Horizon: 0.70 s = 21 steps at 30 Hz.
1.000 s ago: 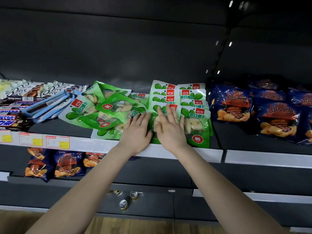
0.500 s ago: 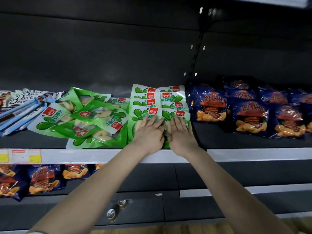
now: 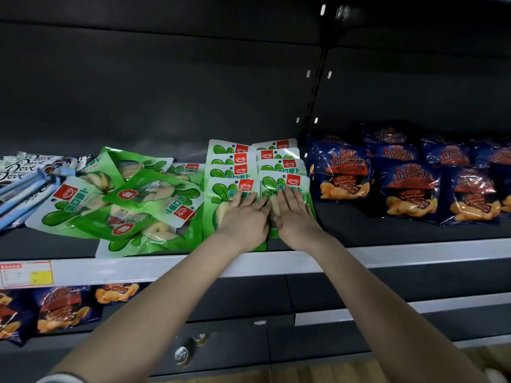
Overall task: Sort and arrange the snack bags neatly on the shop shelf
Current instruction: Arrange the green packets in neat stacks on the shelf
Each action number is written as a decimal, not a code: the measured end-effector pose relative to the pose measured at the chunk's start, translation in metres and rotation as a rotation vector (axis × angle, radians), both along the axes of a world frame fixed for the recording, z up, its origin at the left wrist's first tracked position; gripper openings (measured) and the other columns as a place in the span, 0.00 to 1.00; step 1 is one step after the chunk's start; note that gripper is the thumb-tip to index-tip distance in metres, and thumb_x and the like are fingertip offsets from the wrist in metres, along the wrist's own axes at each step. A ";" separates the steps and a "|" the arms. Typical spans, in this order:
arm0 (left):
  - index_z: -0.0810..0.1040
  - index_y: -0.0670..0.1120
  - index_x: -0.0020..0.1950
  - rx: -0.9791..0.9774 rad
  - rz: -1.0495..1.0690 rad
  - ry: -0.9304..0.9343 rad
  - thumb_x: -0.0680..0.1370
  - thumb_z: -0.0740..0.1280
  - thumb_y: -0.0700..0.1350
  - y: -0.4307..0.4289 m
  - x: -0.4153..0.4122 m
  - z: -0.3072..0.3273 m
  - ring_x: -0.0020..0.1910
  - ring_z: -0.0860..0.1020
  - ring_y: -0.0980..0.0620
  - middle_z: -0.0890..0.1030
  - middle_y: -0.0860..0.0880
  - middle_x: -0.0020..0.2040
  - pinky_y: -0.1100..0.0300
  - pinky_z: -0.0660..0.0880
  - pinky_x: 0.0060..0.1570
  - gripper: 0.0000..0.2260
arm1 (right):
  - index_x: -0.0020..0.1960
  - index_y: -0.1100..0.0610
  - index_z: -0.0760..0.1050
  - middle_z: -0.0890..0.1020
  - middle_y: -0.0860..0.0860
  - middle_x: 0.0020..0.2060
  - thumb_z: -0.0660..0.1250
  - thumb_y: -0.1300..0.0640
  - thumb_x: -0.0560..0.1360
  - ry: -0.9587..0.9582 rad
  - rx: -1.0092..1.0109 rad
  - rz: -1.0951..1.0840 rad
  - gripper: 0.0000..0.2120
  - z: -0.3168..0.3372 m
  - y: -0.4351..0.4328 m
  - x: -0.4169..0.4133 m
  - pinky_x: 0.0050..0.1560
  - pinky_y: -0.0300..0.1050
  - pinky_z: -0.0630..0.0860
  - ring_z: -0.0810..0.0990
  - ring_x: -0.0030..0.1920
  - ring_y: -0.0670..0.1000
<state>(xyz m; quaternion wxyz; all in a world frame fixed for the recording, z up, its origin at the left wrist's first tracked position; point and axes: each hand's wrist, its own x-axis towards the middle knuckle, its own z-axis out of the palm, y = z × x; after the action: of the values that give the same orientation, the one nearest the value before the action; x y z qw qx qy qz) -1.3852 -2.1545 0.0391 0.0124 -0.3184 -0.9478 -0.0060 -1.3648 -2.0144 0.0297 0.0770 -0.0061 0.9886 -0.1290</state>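
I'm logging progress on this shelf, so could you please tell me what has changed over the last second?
Both hands slid rightward: the left hand moved off the loose green pile onto the left row's front bag, the right hand onto the right row's front bag. Both stay flat, gripping nothing. The pile and the blue bags lie as before.

The whole scene is taken by one wide-angle camera worn on the head, faced forward and tilted slightly down. The shop shelf (image 3: 414,252) is viewed from close in front, within reach: the left hand (image 3: 243,219) and right hand (image 3: 293,217) are seen at the middle of its front edge. The back wall (image 3: 166,92) is taken in above and a lower shelf (image 3: 414,305) below.
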 end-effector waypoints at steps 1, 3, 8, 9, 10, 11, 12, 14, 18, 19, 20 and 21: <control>0.57 0.46 0.76 -0.004 0.004 0.000 0.80 0.53 0.50 0.001 -0.001 0.001 0.76 0.51 0.46 0.57 0.48 0.77 0.47 0.34 0.71 0.24 | 0.76 0.57 0.34 0.33 0.51 0.75 0.48 0.53 0.82 -0.002 -0.009 -0.003 0.30 0.001 0.000 -0.002 0.74 0.52 0.38 0.31 0.74 0.51; 0.58 0.46 0.76 -0.010 0.007 0.000 0.80 0.53 0.50 0.003 -0.003 0.003 0.76 0.51 0.46 0.57 0.48 0.77 0.47 0.34 0.71 0.24 | 0.76 0.56 0.34 0.33 0.51 0.75 0.48 0.53 0.82 -0.006 -0.016 -0.002 0.30 0.002 0.002 -0.004 0.74 0.52 0.38 0.31 0.74 0.51; 0.62 0.45 0.74 -0.009 -0.003 0.006 0.80 0.53 0.49 0.005 -0.005 0.007 0.76 0.52 0.45 0.60 0.48 0.76 0.46 0.35 0.71 0.23 | 0.77 0.58 0.40 0.41 0.53 0.76 0.52 0.53 0.82 0.083 -0.041 0.019 0.30 0.001 0.006 -0.004 0.75 0.49 0.41 0.36 0.75 0.53; 0.62 0.45 0.74 -0.007 -0.009 0.007 0.80 0.53 0.49 0.005 -0.004 0.006 0.76 0.52 0.45 0.60 0.48 0.76 0.46 0.35 0.71 0.22 | 0.77 0.60 0.43 0.45 0.54 0.76 0.54 0.52 0.81 0.129 -0.054 0.024 0.31 0.002 0.008 -0.003 0.75 0.48 0.42 0.38 0.75 0.54; 0.63 0.45 0.74 -0.005 -0.017 0.009 0.80 0.52 0.49 0.005 -0.002 0.006 0.76 0.53 0.45 0.61 0.48 0.76 0.46 0.35 0.71 0.22 | 0.77 0.61 0.46 0.49 0.55 0.76 0.57 0.52 0.80 0.173 -0.059 0.030 0.31 0.002 0.010 -0.002 0.75 0.47 0.44 0.41 0.76 0.54; 0.64 0.44 0.73 0.000 -0.027 0.013 0.80 0.52 0.49 0.005 0.000 0.005 0.76 0.53 0.45 0.62 0.48 0.75 0.46 0.34 0.71 0.22 | 0.76 0.62 0.49 0.52 0.55 0.75 0.58 0.52 0.79 0.208 -0.055 0.036 0.32 0.003 0.012 0.000 0.75 0.45 0.46 0.44 0.75 0.55; 0.65 0.44 0.73 0.005 -0.037 0.018 0.80 0.53 0.49 0.006 0.002 0.005 0.76 0.54 0.45 0.62 0.48 0.75 0.46 0.34 0.71 0.22 | 0.76 0.62 0.51 0.55 0.56 0.74 0.60 0.51 0.79 0.234 -0.049 0.041 0.32 0.002 0.015 0.002 0.74 0.44 0.47 0.46 0.75 0.55; 0.67 0.44 0.71 0.011 -0.057 0.025 0.80 0.53 0.49 0.010 0.008 0.004 0.75 0.55 0.45 0.63 0.48 0.75 0.46 0.35 0.71 0.21 | 0.76 0.61 0.53 0.57 0.55 0.73 0.61 0.51 0.78 0.255 -0.040 0.041 0.31 0.001 0.021 0.006 0.74 0.43 0.49 0.48 0.75 0.54; 0.67 0.43 0.71 0.003 -0.078 0.022 0.80 0.53 0.49 0.018 0.016 0.003 0.75 0.55 0.44 0.63 0.46 0.75 0.45 0.35 0.71 0.21 | 0.76 0.58 0.52 0.54 0.53 0.75 0.59 0.51 0.79 0.213 0.008 0.054 0.30 -0.002 0.035 0.010 0.75 0.48 0.47 0.47 0.75 0.53; 0.66 0.43 0.72 -0.004 -0.077 0.018 0.80 0.53 0.49 0.019 0.017 0.003 0.75 0.55 0.44 0.62 0.45 0.75 0.46 0.35 0.71 0.22 | 0.77 0.57 0.50 0.52 0.51 0.76 0.57 0.51 0.80 0.187 0.018 0.057 0.30 -0.003 0.035 0.010 0.75 0.49 0.44 0.45 0.76 0.53; 0.64 0.43 0.73 -0.011 -0.073 0.015 0.80 0.52 0.50 0.020 0.017 0.002 0.76 0.54 0.44 0.61 0.45 0.75 0.46 0.35 0.71 0.23 | 0.77 0.56 0.47 0.49 0.50 0.77 0.55 0.51 0.80 0.158 0.024 0.054 0.29 -0.004 0.035 0.008 0.75 0.50 0.42 0.42 0.76 0.52; 0.61 0.43 0.74 -0.017 -0.066 0.014 0.81 0.52 0.50 0.020 0.017 0.001 0.76 0.54 0.45 0.59 0.45 0.76 0.46 0.35 0.72 0.23 | 0.77 0.55 0.45 0.46 0.49 0.77 0.53 0.51 0.81 0.131 0.032 0.049 0.29 -0.005 0.034 0.006 0.74 0.50 0.40 0.40 0.76 0.52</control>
<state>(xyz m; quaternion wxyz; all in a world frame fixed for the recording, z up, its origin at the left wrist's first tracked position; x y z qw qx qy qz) -1.3683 -2.1340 0.0401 0.0160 -0.3494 -0.9368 0.0039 -1.3587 -1.9801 0.0246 0.0154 -0.0376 0.9930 -0.1105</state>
